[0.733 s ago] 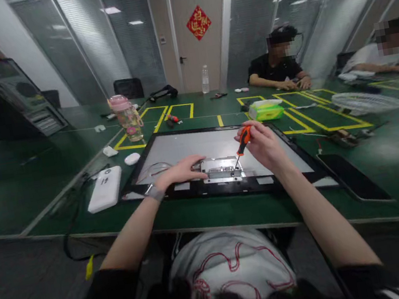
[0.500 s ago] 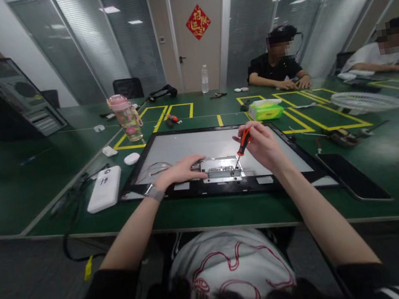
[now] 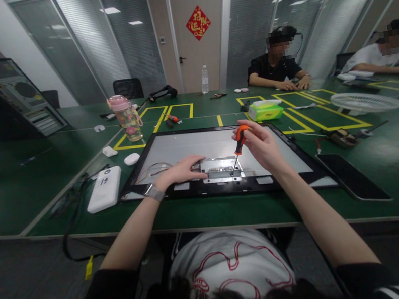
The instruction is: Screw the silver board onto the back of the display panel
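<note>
Orange-and-black screwdriver (image 3: 241,138) slants down to silver metal plate (image 3: 220,163)

The right hand (image 3: 263,148) has its grip pinching the screwdriver's handle between thumb and fingers, the shaft leaning so its tip sits at the plate's right part. The left hand (image 3: 180,171) keeps a spread grip, thumb and fingers parted at the plate's left end. That plate lies on a black-framed panel (image 3: 191,143), near its closest edge, flat on the green worktop (image 3: 210,214). A black phone (image 3: 355,177) lies just beside the panel's right corner.

The right hand (image 3: 265,147) holds a screwdriver (image 3: 242,137) — tip down at a metal plate (image 3: 223,179) — the left hand (image 3: 178,172) at the plate's left end.
</note>
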{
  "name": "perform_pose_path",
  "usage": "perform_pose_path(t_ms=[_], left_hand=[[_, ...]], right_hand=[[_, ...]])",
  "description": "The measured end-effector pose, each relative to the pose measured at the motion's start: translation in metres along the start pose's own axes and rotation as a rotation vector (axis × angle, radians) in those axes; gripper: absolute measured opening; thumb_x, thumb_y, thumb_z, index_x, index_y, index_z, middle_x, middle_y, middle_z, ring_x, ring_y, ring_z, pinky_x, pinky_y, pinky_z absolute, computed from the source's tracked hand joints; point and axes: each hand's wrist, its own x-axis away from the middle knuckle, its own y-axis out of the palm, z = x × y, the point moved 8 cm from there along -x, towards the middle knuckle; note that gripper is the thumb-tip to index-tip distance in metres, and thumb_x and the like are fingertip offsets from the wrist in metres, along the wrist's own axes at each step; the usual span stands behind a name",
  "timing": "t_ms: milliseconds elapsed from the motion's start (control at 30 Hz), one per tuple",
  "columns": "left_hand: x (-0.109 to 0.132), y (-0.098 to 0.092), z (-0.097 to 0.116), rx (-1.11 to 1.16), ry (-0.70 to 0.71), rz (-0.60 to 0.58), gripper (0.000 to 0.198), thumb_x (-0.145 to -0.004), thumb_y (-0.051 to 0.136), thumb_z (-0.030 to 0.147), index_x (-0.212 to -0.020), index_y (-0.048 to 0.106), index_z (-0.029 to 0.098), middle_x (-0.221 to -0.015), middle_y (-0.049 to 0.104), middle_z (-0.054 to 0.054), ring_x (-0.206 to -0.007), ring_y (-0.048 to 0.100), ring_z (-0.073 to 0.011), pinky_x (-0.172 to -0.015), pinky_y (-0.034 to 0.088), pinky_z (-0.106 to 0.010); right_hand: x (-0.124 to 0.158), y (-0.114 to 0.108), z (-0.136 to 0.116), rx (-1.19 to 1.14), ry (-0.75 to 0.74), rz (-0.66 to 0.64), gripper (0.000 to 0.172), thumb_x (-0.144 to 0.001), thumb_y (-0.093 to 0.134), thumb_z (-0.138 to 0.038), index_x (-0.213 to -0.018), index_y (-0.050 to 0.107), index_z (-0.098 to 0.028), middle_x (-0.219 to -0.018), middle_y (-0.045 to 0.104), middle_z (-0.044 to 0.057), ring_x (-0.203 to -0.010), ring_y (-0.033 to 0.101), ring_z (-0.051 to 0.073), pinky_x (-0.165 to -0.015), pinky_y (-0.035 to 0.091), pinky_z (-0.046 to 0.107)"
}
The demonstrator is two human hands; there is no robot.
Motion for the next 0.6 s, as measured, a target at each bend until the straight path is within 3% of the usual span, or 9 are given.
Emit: perform_pose_path(t_ms=[167, 267, 367, 467, 600], left_hand=[[-0.001, 0.001, -0.001, -0.003, 0.002, -0.001, 0.077, -0.078, 0.06, 0.059, -0.139, 0.04, 0.017, -0.142, 0.046, -0.01, -0.129, 0.044, -0.0246, -0.107, 0.032, -0.031], [0.0, 0.001, 0.001, -0.003, 0.009, 0.0, 0.076, -0.078, 0.061, 0.058, -0.139, 0.04, 0.017, -0.142, 0.046, -0.01, -0.129, 0.044, -0.0245, -0.108, 0.032, -0.031], [0.0, 0.0, 0.002, 0.0, 0.001, -0.001, 0.075, -0.078, 0.061, 0.056, -0.138, 0.041, 0.016, -0.142, 0.046, -0.011, -0.129, 0.044, -0.0247, -0.108, 0.032, -0.032], [0.001, -0.001, 0.004, 0.005, -0.009, -0.005, 0.075, -0.078, 0.061, 0.056, -0.138, 0.041, 0.016, -0.143, 0.045, -0.011, -0.129, 0.043, -0.0248, -0.108, 0.032, -0.032], [0.003, -0.002, 0.006, 0.006, -0.006, -0.001, 0.075, -0.078, 0.061, 0.057, -0.138, 0.04, 0.017, -0.143, 0.045, -0.01, -0.129, 0.043, -0.0247, -0.108, 0.032, -0.032]], right_hand=[[0.0, -0.013, 0.002, 0.1, -0.084, 0.107, 0.022, -0.07, 0.077, -0.025, -0.089, 0.069, -0.029, -0.078, 0.062, -0.004, -0.075, 0.061, 0.013, -0.076, 0.051, 0.029], [0.0, -0.013, 0.0, 0.148, -0.088, 0.115, 0.018, -0.077, 0.07, -0.031, -0.095, 0.069, -0.028, -0.084, 0.064, -0.002, -0.078, 0.062, 0.014, -0.077, 0.052, 0.031], [0.001, -0.007, -0.001, 0.122, -0.065, 0.06, 0.025, -0.086, 0.059, -0.038, -0.106, 0.068, -0.027, -0.096, 0.067, 0.003, -0.084, 0.065, 0.017, -0.08, 0.053, 0.037], [0.002, -0.005, -0.001, 0.124, -0.065, 0.045, 0.027, -0.084, 0.062, -0.037, -0.108, 0.067, -0.027, -0.093, 0.068, 0.003, -0.084, 0.065, 0.018, -0.083, 0.053, 0.038], [0.002, -0.014, -0.003, 0.222, -0.126, 0.122, 0.02, -0.075, 0.072, -0.032, -0.095, 0.069, -0.028, -0.089, 0.066, 0.0, -0.083, 0.062, 0.017, -0.081, 0.052, 0.034]])
